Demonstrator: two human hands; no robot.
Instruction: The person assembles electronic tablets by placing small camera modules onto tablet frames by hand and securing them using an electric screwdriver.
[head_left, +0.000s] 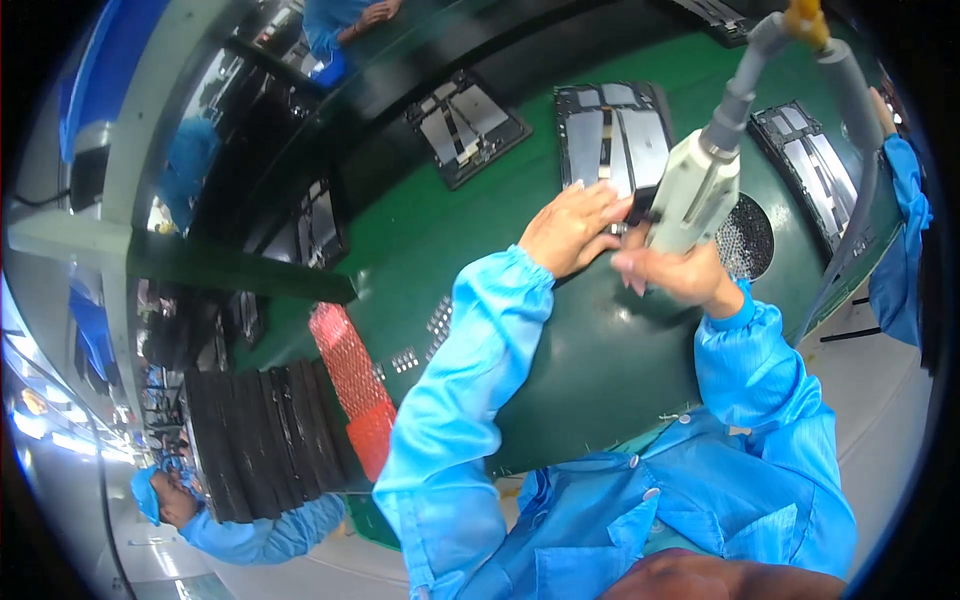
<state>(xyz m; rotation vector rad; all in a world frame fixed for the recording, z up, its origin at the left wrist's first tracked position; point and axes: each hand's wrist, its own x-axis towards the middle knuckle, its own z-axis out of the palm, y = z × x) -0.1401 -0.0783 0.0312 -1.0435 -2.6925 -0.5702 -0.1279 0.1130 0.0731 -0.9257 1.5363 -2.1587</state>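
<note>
My right hand point(685, 272) is closed around the lower end of a pale electric screwdriver point(695, 195), its body tilted up and away. My left hand point(572, 228) grips the near edge of an opened tablet point(632, 135), fingers on top and thumb nearer me. Black framed, the tablet shows silver battery packs and lies flat on the green mat. The screwdriver's tip and the near edge are partly hidden between my hands. Just right of the screwdriver, a round dish point(768, 238) holds many tiny dark and silvery parts.
More opened tablets lie at the back left point(468, 132) and right point(808, 165). A grey hose point(742, 85) runs to the screwdriver. At left are a red bubble-wrap strip point(350, 372), small metal pieces point(404, 360) and a black ridged stack point(262, 438). Co-workers sit left and right.
</note>
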